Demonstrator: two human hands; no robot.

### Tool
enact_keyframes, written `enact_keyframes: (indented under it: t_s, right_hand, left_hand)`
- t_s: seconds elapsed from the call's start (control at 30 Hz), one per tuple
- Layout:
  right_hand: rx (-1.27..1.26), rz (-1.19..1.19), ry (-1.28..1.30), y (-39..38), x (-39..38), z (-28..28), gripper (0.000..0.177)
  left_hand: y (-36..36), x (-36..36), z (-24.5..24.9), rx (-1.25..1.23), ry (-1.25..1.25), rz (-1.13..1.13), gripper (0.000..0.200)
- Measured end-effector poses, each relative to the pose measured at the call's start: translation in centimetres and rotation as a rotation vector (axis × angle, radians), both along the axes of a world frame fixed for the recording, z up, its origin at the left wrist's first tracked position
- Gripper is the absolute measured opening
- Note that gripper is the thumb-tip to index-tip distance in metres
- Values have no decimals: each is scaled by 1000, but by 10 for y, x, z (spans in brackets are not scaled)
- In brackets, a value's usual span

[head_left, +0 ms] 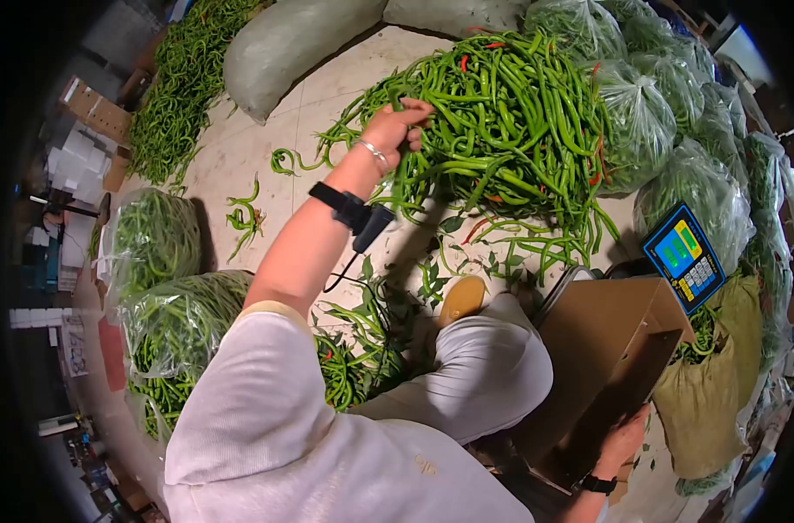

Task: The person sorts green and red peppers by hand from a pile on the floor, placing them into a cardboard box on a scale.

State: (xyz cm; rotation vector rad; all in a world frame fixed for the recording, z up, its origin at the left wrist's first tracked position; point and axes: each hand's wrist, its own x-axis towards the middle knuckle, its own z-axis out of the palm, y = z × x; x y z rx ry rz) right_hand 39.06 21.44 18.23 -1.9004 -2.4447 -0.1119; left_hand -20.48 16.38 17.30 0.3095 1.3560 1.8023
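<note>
My left hand (399, 128) reaches out over the near left side of a large heap of long green chili peppers (510, 113). Its fingers are curled, and a green chili pepper (398, 181) shows above and below them, apparently held. A bracelet and a black strapped device (359, 214) are on that arm. At the lower right my right hand (624, 436) grips the near edge of an upright cardboard box (593, 366); its fingers are partly hidden by the box. The inside of the box is in shadow.
A scale display (685, 259) stands beside the box. Clear bags of peppers (157, 235) stand at left, with more bags (632, 113) at right. A large grey sack (297, 52) lies behind. Loose peppers (244, 213) and leaves litter the floor. A yellow-green sack (702, 401) stands right.
</note>
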Motion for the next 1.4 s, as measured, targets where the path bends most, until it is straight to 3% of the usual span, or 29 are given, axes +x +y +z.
enact_keyframes:
  t_s: [0.13,0.23,0.3,0.33,0.43,0.57,0.63,0.7,0.77,0.8,0.9,0.93,1.03,1.17,1.23,1.3,1.4]
  right_hand:
    - [-81,-55,-10,3,3,1,47]
    - [-26,4,20,5,7,-6,49]
    - [68,74,55,5,13,-10,47]
    - [65,67,49,4,13,-9,47]
    - [-11,1,1,3,5,-6,44]
    - [-14,-13,65,4,4,-4,41]
    - [-6,-15,66,6,7,-7,40]
    - [2,-4,38,6,7,-7,41]
    - [23,24,51,3,5,-6,41]
    - [47,55,60,1,2,-3,41]
    - [10,16,70,-3,-10,10,42]
    - [15,10,74,-2,-9,9,42]
    - [19,-29,51,-1,-8,6,41]
    - [42,-1,40,-4,-7,7,37]
    - [30,-10,42,0,-1,2,35]
    - [-28,-33,-15,3,6,-2,45]
    - [17,-4,4,2,7,-5,45]
  left_hand:
    - [30,24,-11,-62,184,-46,9]
    - [40,35,-27,-218,330,71,10]
    - [34,49,-46,-204,367,356,9]
    - [29,58,-55,-149,23,459,3]
    - [15,67,-105,-170,-337,568,10]
    - [10,73,-112,-98,-407,588,7]
    - [20,67,-109,-128,-141,577,6]
    - [34,59,-109,-93,-110,589,7]
    - [47,50,-107,-165,-118,401,15]
    - [58,43,-120,-179,-143,472,30]
    - [68,39,-122,-212,-269,603,33]
    - [60,39,-119,-220,-235,488,29]
    - [47,47,-99,-146,-63,516,25]
    - [11,34,-92,-35,-151,564,11]
    - [-23,13,-99,136,-379,69,25]
    - [-48,41,-62,239,-426,135,27]
    - [-94,58,-29,472,-530,-78,41]
